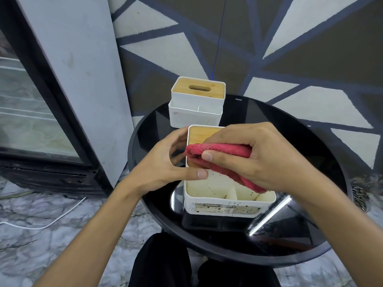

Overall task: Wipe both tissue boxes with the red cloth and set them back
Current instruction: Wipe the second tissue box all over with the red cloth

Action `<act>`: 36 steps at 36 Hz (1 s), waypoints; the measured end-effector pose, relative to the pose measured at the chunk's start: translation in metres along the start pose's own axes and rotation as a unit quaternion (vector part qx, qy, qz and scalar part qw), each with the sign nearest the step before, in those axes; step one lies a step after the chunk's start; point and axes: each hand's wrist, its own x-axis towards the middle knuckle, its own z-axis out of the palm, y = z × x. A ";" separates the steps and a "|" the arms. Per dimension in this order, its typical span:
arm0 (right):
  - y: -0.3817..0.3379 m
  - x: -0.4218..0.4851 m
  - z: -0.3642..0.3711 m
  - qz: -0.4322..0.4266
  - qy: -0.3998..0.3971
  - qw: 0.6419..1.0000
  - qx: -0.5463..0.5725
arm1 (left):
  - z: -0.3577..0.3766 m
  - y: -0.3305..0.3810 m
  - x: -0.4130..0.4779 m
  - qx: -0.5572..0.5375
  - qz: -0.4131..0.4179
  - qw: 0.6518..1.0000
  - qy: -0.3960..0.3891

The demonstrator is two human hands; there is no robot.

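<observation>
**While the left hand steadies, the right wipes**

Where the round black table (310,204) stands against the painted wall (290,48), two white tissue boxes sit on its glossy top, one behind the other. The near box (223,195) is about at the table's middle, a little toward the left edge, with open compartments along its front and a worn label reading "TISSUE" on the near wall. Its wooden lid (200,134) is mostly covered by the hands.

The left hand (165,168) grips this box from the left. Its fingers are curled against the side wall and the thumb is laid flat across the front of the raised part.

The right hand (267,158) comes over the top from the right. Its fingers are bent down over the folded red cloth (219,150) and the thumb pinches it from below. The cloth lies on the lid's near edge, and one end trails down over the right-hand compartments.

The far box (196,108) stands at the table's far edge, apart from the near one and untouched. Its wooden lid (215,90) is on, with the oval slot facing up.

Left of the table a glass door (31,121) in a dark frame leans in, and a white cable (51,222) runs across the marbled floor (31,255). A chain (360,197) hangs just beyond the table's right edge.
</observation>
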 end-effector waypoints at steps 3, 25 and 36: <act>0.001 -0.002 -0.002 0.006 0.008 1.000 -0.002 | 0.002 -0.003 -0.001 0.000 -0.001 1.000 0.016; 0.006 -0.019 -0.022 0.038 0.104 0.994 0.010 | 0.046 0.005 -0.030 0.004 0.004 0.985 0.173; 0.010 -0.028 -0.030 0.031 0.128 0.991 0.007 | 0.085 0.019 -0.039 0.042 -0.028 0.957 0.287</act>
